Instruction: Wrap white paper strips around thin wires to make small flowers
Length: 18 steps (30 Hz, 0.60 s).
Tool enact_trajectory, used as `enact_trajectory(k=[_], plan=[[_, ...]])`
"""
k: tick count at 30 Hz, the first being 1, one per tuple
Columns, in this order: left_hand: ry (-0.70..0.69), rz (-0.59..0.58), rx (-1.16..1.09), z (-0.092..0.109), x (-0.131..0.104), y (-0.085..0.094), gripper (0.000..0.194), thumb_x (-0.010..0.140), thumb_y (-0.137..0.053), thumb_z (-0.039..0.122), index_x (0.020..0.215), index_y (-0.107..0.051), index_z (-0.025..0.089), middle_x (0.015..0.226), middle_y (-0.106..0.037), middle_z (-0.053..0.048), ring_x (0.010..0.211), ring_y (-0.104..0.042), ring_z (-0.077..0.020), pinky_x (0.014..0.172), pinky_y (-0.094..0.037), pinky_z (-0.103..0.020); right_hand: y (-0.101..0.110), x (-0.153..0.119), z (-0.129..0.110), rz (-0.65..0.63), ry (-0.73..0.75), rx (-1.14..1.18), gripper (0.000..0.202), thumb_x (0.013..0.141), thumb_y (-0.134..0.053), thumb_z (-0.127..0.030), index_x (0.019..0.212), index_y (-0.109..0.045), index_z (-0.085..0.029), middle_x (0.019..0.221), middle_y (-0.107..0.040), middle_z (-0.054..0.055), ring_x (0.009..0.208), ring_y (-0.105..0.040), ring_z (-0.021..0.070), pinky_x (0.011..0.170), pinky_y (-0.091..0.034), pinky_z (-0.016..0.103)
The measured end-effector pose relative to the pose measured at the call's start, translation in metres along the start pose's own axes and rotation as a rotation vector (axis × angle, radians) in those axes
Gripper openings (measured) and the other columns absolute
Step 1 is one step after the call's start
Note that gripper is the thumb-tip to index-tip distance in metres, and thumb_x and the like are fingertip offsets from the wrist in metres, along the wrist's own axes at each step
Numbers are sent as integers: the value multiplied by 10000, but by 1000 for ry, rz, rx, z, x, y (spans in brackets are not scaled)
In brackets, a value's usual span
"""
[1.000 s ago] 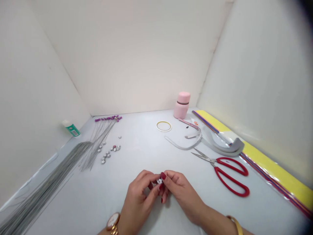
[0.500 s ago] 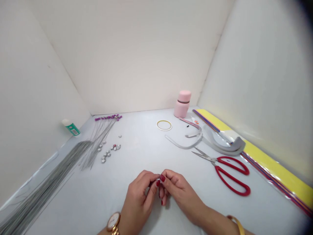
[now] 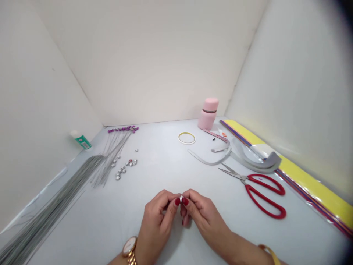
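At the front middle of the table, my left hand (image 3: 161,213) and my right hand (image 3: 202,213) meet fingertip to fingertip. Both are closed in a pinch on a small silvery-white piece (image 3: 181,199), mostly hidden by the thumbs; it resembles the small silvery star-like pieces (image 3: 121,170) scattered at the left. One or two reddish bits lie among those. Beyond my right hand rest open-bladed scissors (image 3: 244,179) with red handles. Behind them lie curved whitish strips (image 3: 206,160).
Long grey wires (image 3: 55,200) lie along the left, near wires with purple tips (image 3: 124,129) and a green-and-white glue stick (image 3: 82,141). At the back are a tape ring (image 3: 186,142) and a pink flask (image 3: 208,114). Yellow and coloured sheets (image 3: 309,167) in plastic line the right wall.
Both thumbs have shifted up and side by side over the small piece, which shows whiter between them. The whole view has shifted slightly; the table's other things stay put.
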<state>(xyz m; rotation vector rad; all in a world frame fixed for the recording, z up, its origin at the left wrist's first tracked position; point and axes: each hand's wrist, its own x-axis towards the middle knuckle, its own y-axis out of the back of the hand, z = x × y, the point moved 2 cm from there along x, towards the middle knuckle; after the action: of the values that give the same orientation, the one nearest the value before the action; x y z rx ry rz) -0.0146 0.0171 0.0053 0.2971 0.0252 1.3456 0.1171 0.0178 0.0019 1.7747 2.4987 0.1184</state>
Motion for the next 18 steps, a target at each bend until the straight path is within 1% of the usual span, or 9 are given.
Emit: enact_trajectory(k=[3, 4, 7, 10, 12, 15, 18], plan=[[106, -35, -231, -4, 3, -1, 153, 853, -439, 246, 890, -569, 175, 636, -544, 10, 526, -567, -115, 563, -457, -259, 0, 1, 1, -39, -14, -3, 315, 885, -339, -387, 684, -467, -181, 567, -488, -25, 512, -494, 101, 536, -401, 225], [119, -59, -276, -4, 4, -1, 154, 851, -448, 247, 883, -576, 168, 637, -535, 11, 522, -570, -115, 571, -456, -269, 0, 1, 1, -42, -21, -1, 331, 887, -330, -389, 664, -458, -180, 557, -485, -25, 509, -491, 101, 539, -399, 227], [147, -119, -388, -4, 7, -3, 173, 856, -446, 239, 778, -569, 146, 600, -533, 7, 513, -577, -126, 585, -444, -293, 0, 2, 3, -31, -54, 5, 355, 890, -317, -394, 642, -453, -178, 531, -484, -23, 503, -487, 105, 545, -394, 232], [197, -123, -484, -5, 9, -3, 143, 857, -446, 231, 790, -540, 146, 562, -538, 9, 502, -580, -140, 564, -439, -302, 1, 4, 6, -32, -78, 10, 348, 890, -320, -394, 654, -459, -179, 513, -489, -23, 506, -494, 110, 557, -396, 236], [203, -108, -460, -7, 9, -2, 136, 856, -449, 227, 820, -553, 148, 588, -544, 3, 511, -580, -139, 583, -448, -313, 1, 5, 9, -37, -91, 23, 341, 887, -325, -397, 663, -462, -180, 520, -493, -22, 507, -501, 111, 558, -400, 236], [157, -65, -288, -10, 9, 2, 145, 842, -471, 211, 846, -606, 159, 686, -563, -25, 617, -595, -150, 660, -459, -323, 3, 6, 11, -48, -107, 44, 347, 884, -326, -407, 659, -463, -182, 522, -494, -17, 501, -502, 114, 550, -408, 239], [89, -61, -130, -10, 9, 4, 165, 833, -477, 189, 832, -641, 173, 693, -578, -39, 699, -593, -166, 678, -466, -306, 4, 6, 11, -74, -115, 56, 361, 884, -311, -415, 661, -468, -180, 540, -505, -3, 512, -516, 122, 549, -421, 245]])
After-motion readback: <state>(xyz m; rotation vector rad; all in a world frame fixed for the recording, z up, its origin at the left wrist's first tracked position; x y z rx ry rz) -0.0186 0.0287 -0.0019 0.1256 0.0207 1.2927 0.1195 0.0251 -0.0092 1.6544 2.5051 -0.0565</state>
